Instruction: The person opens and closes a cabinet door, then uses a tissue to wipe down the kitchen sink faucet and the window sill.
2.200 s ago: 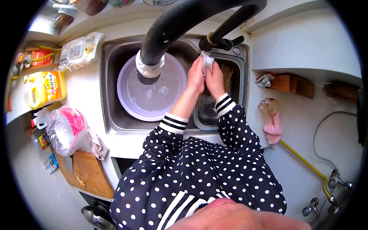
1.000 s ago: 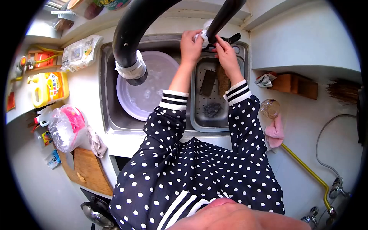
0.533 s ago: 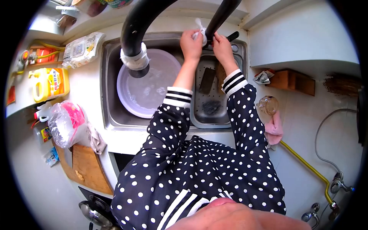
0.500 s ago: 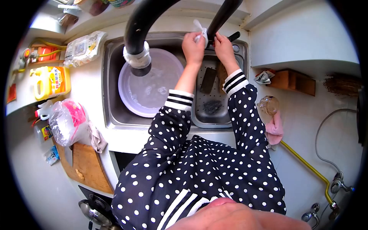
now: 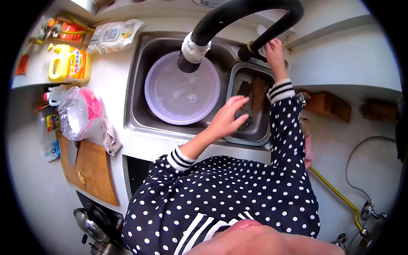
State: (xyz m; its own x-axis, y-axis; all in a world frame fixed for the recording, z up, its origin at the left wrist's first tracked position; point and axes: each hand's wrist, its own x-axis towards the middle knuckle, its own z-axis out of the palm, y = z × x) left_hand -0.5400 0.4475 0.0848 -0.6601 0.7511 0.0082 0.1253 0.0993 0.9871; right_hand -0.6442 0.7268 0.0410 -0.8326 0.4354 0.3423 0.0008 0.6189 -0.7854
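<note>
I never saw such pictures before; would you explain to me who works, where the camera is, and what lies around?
No machine is here: a person works with two bare hands. All pictures come from one head-worn camera, looking forward and down. The left hand is open over the grey tray, with nothing visible in it. The right hand is at the black tap, near a soft white piece; its grip is partly hidden. The sink holds a lilac basin with water. To the left are a yellow jug and a cutting board.

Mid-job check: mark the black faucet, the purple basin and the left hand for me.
Black faucet (image 5: 229, 16): head view, on its curved spout.
Purple basin (image 5: 148, 90): head view, on its left rim.
Left hand (image 5: 227, 119): head view, on the back of the hand.
</note>
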